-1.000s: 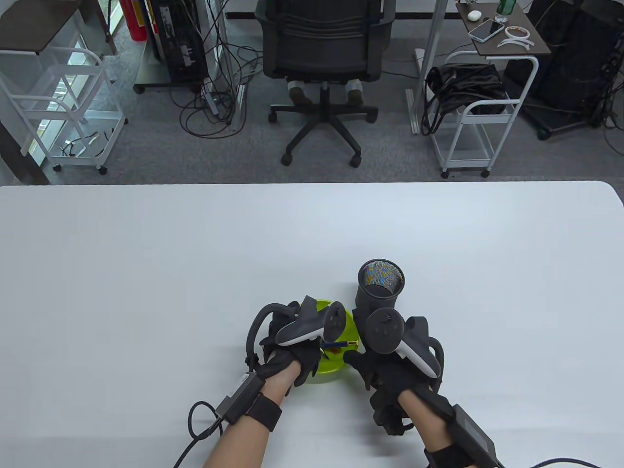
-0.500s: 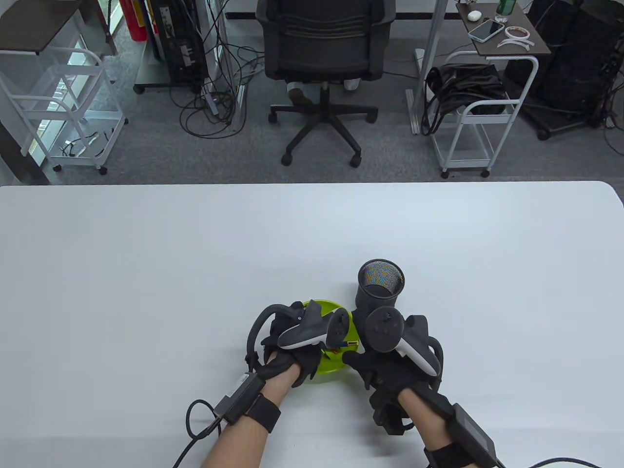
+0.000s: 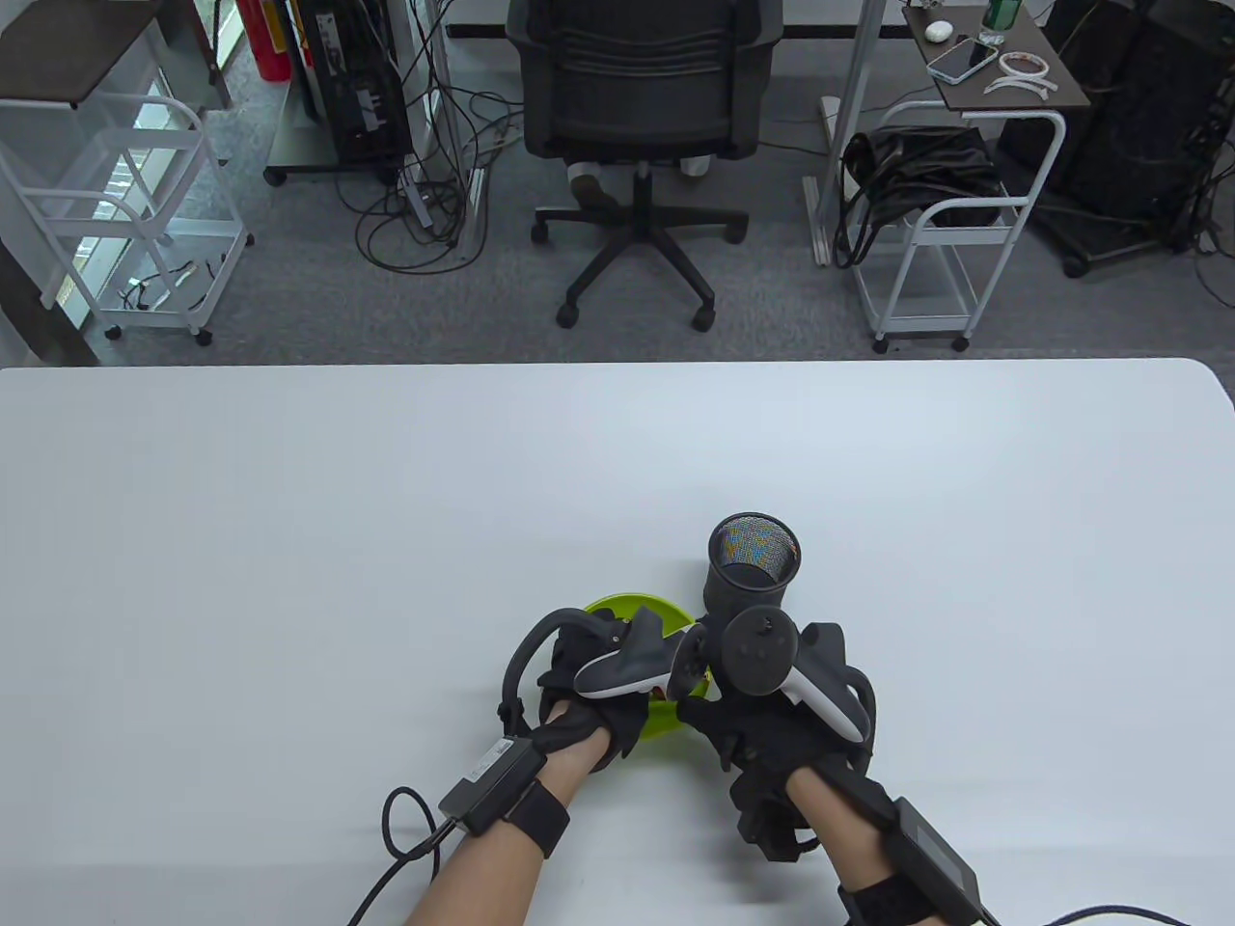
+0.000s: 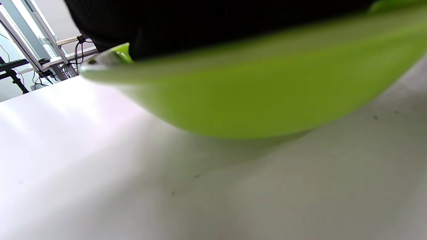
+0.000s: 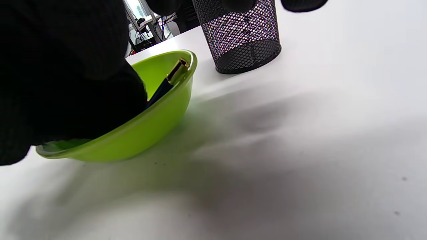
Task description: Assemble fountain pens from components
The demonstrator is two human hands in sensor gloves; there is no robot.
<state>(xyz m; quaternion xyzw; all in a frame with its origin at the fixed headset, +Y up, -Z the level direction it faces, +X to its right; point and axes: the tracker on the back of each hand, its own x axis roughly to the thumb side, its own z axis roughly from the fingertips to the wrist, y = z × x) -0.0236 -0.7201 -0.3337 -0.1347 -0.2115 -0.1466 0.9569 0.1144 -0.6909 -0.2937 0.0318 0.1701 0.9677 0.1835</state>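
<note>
A lime green bowl (image 3: 632,610) sits near the table's front edge; its outer wall fills the left wrist view (image 4: 267,100). In the right wrist view the bowl (image 5: 156,123) holds a dark blue pen part with a gold end (image 5: 168,81) leaning on its rim. My left hand (image 3: 590,716) reaches over the bowl; its glove (image 4: 200,20) lies across the rim and its fingers are hidden. My right hand (image 3: 762,738) is just right of the bowl, thumb by the rim. A black glove (image 5: 66,66) covers the bowl's near side.
A black mesh pen cup (image 3: 754,567) stands upright just behind and right of the bowl, close to my right hand; it also shows in the right wrist view (image 5: 240,36). The white table (image 3: 289,540) stretches far to the left, right and back.
My left hand has moved right over the bowl, and its tracker now hides the pen part that showed in the table view. My right hand has stayed put.
</note>
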